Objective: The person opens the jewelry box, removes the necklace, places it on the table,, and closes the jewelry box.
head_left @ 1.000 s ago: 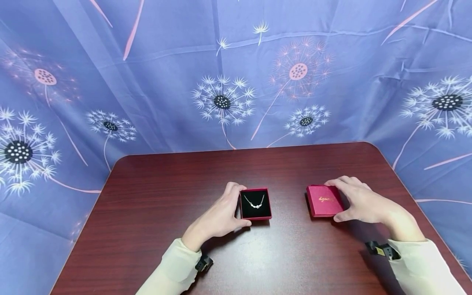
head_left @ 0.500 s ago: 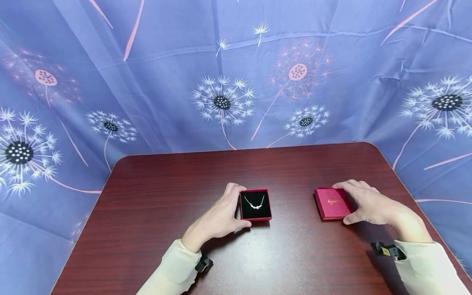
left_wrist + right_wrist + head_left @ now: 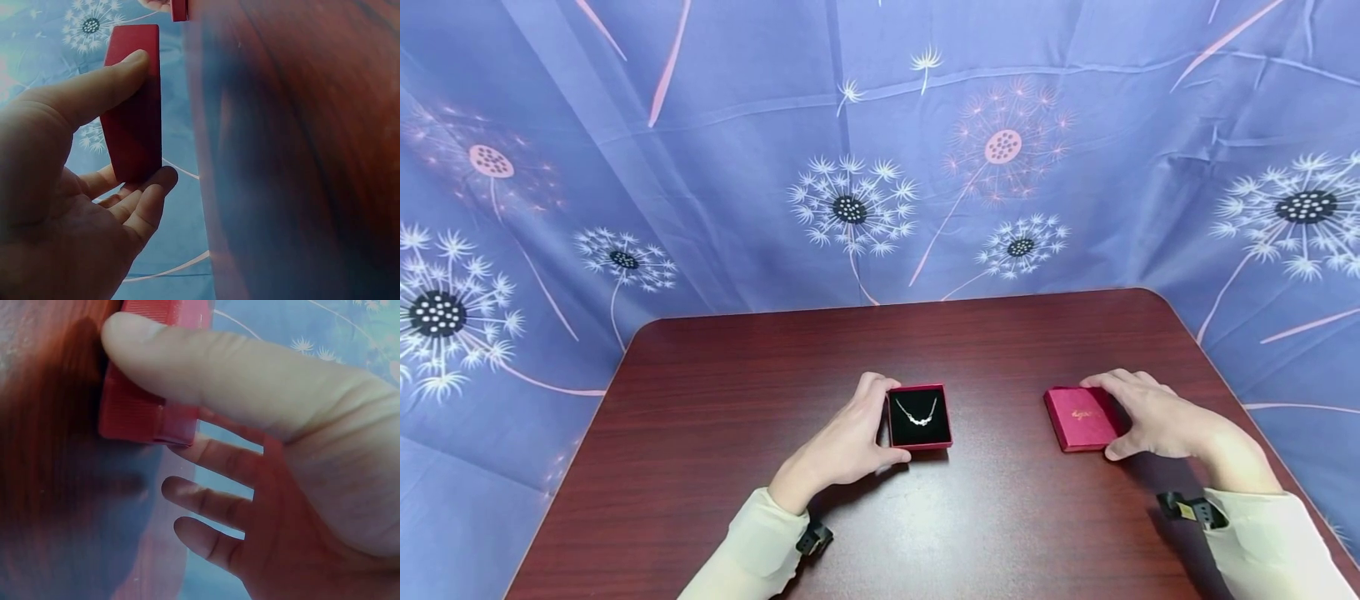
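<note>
Thumb and fingers of my left hand (image 3: pixel 850 437) grip the near and far sides of a small red jewelry box (image 3: pixel 934 447) at mid-table. Inside it, a silver necklace (image 3: pixel 921 422) with a row of small stones lies on a black cushion. To the right, my right hand (image 3: pixel 1153 421) holds the red box lid (image 3: pixel 1071 427) between thumb and fingers, gold lettering upward. In the left wrist view the thumb presses a plain red side wall (image 3: pixel 134 134) of the box. The right wrist view has the thumb across the lid's ribbed side (image 3: pixel 128 409), other fingers spread.
Both things are on a dark reddish wooden table (image 3: pixel 760 367) with rounded far corners. Beyond its back and side edges hangs a blue cloth (image 3: pixel 722 183) printed with dandelions. Table surface shows between the box and the lid.
My right hand has moved the lid to the right and slightly nearer, widening the gap to the box. The left hand and the box with the necklace stay in place.
</note>
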A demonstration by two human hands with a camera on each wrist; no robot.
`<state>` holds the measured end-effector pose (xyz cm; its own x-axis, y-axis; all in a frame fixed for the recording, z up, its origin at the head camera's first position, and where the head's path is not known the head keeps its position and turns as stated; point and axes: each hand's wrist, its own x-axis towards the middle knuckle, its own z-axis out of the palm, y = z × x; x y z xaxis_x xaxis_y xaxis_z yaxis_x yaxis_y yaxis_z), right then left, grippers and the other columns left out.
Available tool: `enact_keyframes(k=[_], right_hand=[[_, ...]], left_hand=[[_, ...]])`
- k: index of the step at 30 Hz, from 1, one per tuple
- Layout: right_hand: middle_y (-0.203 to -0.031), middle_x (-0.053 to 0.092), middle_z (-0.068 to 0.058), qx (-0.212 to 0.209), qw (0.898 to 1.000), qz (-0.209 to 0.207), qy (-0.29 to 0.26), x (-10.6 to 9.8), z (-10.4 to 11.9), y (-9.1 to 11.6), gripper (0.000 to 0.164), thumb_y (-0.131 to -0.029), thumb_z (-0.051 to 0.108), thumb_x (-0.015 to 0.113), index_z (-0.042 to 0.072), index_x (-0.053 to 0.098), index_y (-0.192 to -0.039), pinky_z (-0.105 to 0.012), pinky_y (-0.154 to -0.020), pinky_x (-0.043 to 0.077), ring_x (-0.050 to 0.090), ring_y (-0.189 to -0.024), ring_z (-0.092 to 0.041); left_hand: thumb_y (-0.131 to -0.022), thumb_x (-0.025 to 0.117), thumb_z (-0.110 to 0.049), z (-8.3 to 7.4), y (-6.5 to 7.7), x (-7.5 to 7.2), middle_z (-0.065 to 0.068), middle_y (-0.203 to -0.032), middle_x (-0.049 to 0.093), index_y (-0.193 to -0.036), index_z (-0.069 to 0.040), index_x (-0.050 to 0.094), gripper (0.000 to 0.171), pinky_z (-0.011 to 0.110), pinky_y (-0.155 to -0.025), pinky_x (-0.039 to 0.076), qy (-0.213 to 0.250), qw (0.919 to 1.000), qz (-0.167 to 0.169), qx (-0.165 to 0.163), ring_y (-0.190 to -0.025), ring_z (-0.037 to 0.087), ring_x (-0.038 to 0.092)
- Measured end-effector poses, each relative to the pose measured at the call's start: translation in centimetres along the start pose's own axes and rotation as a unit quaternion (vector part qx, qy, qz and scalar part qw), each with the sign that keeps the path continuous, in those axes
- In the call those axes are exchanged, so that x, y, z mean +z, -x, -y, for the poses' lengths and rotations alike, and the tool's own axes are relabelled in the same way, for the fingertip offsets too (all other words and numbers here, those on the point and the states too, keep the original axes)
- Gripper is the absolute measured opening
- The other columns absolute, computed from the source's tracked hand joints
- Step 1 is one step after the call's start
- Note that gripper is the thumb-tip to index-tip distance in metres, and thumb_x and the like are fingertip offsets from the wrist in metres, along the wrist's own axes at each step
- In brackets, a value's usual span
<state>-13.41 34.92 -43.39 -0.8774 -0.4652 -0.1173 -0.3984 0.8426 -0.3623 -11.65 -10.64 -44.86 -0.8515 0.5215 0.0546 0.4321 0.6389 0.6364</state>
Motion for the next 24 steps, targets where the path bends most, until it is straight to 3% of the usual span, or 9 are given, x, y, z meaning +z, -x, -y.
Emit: enact_keyframes(k=[7,14,20,24], right_hand=[[-0.13,0.061,-0.018,-0.01,1.0,-0.011,-0.002,0.3,-0.3,-0.1,0.095,-0.057,0.022,0.103,0.006,0.057,-0.139,-0.061,-0.091,0.046,0.053,-0.116,-0.043],[-0.137,0.055,-0.022,0.007,1.0,0.004,-0.019,0.3,-0.2,0.2,0.113,-0.056,0.032,0.104,0.005,0.047,-0.149,-0.068,-0.091,0.045,0.049,-0.121,-0.045],[-0.145,0.049,-0.021,-0.002,0.999,-0.009,-0.036,-0.7,1.5,0.2,0.121,-0.061,0.048,0.102,0.008,0.039,-0.157,-0.072,-0.095,0.04,0.043,-0.128,-0.045],[-0.15,0.048,-0.019,-0.022,0.999,-0.014,-0.04,-1.3,3.6,-0.1,0.12,-0.063,0.049,0.101,0.01,0.039,-0.159,-0.074,-0.096,0.039,0.042,-0.133,-0.045]], left_hand=[[-0.084,0.092,-0.028,0.2,0.0,0.2,0.005,-0.146,0.037,-0.155,-0.009,0.037,0.092,0.035,-0.106,0.049,0.001,1.0,0.004,-0.007,-0.117,0.016,0.058],[-0.082,0.094,-0.027,0.2,-0.1,0.4,0.004,-0.144,0.038,-0.153,-0.007,0.038,0.092,0.034,-0.106,0.049,0.003,1.0,0.001,0.0,-0.117,0.016,0.058],[-0.08,0.094,-0.019,0.0,0.0,0.4,0.008,-0.142,0.04,-0.15,-0.005,0.04,0.089,0.035,-0.107,0.048,-0.003,0.9999,0.002,0.01,-0.121,0.017,0.056],[-0.079,0.094,-0.018,0.0,0.1,0.5,0.009,-0.141,0.041,-0.149,-0.005,0.04,0.089,0.034,-0.107,0.048,-0.006,0.9999,0.007,0.005,-0.121,0.017,0.055]])
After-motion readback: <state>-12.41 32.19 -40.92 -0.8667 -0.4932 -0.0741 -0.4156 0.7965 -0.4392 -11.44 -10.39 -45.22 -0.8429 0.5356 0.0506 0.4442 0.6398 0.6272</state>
